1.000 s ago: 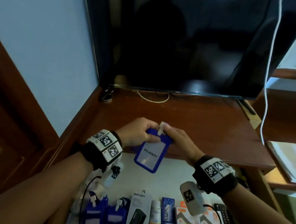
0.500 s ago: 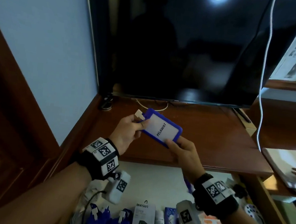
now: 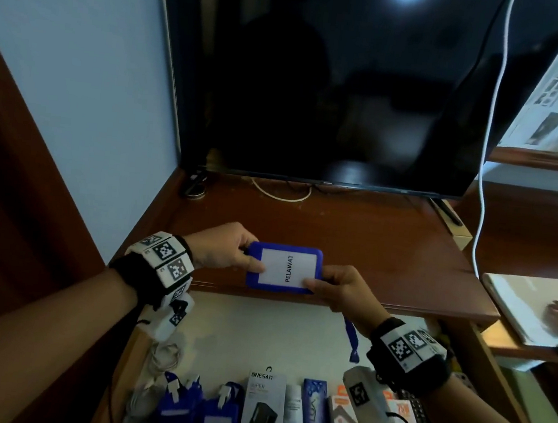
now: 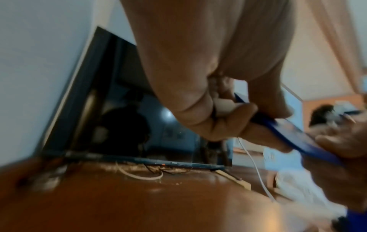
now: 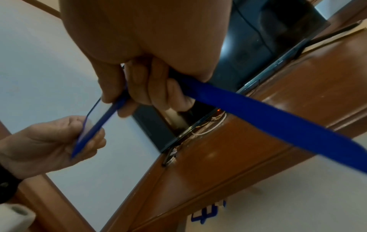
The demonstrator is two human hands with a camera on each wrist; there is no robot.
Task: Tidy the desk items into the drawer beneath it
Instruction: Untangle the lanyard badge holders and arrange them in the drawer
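A blue badge holder [image 3: 283, 268] with a white card reading PELAWAT is held level over the front edge of the brown desk [image 3: 370, 248]. My left hand [image 3: 228, 252] pinches its left end, where the white clip sits, seen edge-on as the badge holder [image 4: 294, 133] in the left wrist view. My right hand [image 3: 338, 288] pinches its lower right corner and also holds the blue lanyard strap [image 5: 268, 119], which hangs down towards the open drawer [image 3: 241, 331]. The right wrist view shows the badge holder [image 5: 99, 124] between both hands.
The drawer's front row holds two more blue badge holders [image 3: 201, 413], a ONESAM charger box [image 3: 261, 412], several other boxes and a white cable coil [image 3: 160, 360]. A dark TV screen [image 3: 336, 79] stands at the desk's back. A white cable [image 3: 482, 198] hangs at right beside a lower shelf of papers [image 3: 532, 307].
The badge holder went from hanging upright, up over the desk tilted, to lying level and closer to the desk's front edge. Both hands kept hold of it.
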